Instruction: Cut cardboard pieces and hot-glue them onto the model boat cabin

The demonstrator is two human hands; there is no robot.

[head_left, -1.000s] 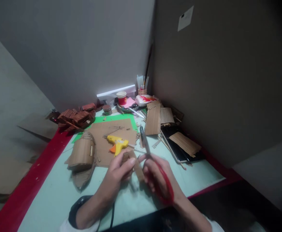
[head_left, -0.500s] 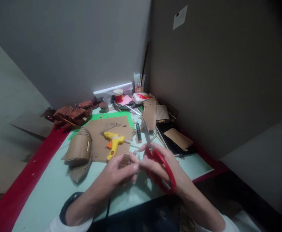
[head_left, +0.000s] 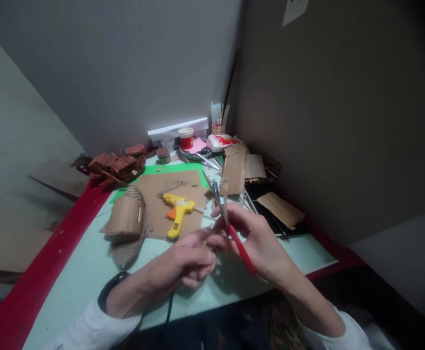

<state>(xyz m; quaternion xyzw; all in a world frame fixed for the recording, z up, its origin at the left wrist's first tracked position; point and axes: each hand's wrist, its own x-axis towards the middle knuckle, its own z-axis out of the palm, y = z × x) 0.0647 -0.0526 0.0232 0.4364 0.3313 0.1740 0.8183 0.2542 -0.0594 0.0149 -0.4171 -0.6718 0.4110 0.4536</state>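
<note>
My left hand (head_left: 185, 260) is closed around a small piece of cardboard (head_left: 208, 242), mostly hidden by the fingers. In my right hand (head_left: 261, 236) hang red-handled scissors (head_left: 242, 249), their blades pointing up and away from me. The fingertips of both hands meet at the cardboard piece. Just beyond them, a yellow glue gun (head_left: 180, 210) lies on a flat brown cardboard sheet (head_left: 150, 184). Left of the sheet stands a cardboard model boat (head_left: 125, 218) with a rounded cover.
Reddish-brown model pieces (head_left: 119, 165) are heaped at the back left. A red paper cup (head_left: 186, 139), a small jar (head_left: 163, 155) and a holder with sticks (head_left: 218, 127) stand along the back. Cardboard offcuts (head_left: 234, 170) lie at the right, one piece (head_left: 280, 210) on a black surface.
The scissors have turned in my right hand, so their handles now show nearly edge-on. My left fingers have curled over the cardboard piece, covering more of it. The view has shifted slightly.
</note>
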